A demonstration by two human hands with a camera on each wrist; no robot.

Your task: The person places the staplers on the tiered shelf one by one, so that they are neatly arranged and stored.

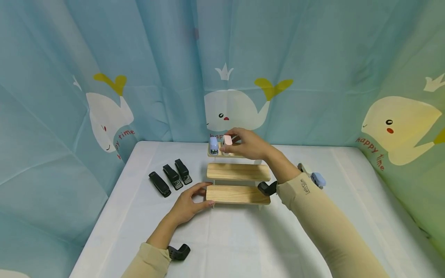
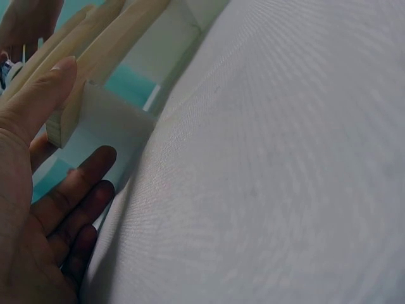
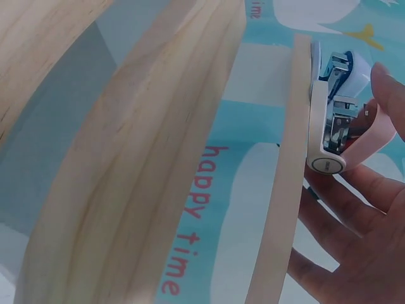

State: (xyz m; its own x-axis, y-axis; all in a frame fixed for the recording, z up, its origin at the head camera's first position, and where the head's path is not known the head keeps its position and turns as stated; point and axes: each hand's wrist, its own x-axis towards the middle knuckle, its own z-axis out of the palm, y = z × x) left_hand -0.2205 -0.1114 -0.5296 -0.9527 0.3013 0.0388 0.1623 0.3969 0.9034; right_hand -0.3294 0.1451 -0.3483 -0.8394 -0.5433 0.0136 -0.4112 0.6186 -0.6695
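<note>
A three-tier wooden display shelf stands on the table. My right hand reaches over to its top tier and holds a pink stapler between thumb and fingers. In the right wrist view the pink stapler rests its base against the top board, its open metal side showing. Just left of it on that tier stands a light-blue stapler. My left hand grips the left end of the lowest board, thumb at the front edge; in the left wrist view, its lower fingers hang loosely curled.
Several black staplers lie left of the shelf, one of them a black stapler. Right of the shelf, partly behind my right sleeve, lies another blue stapler beside a pale item. A whale-print curtain hangs behind the table.
</note>
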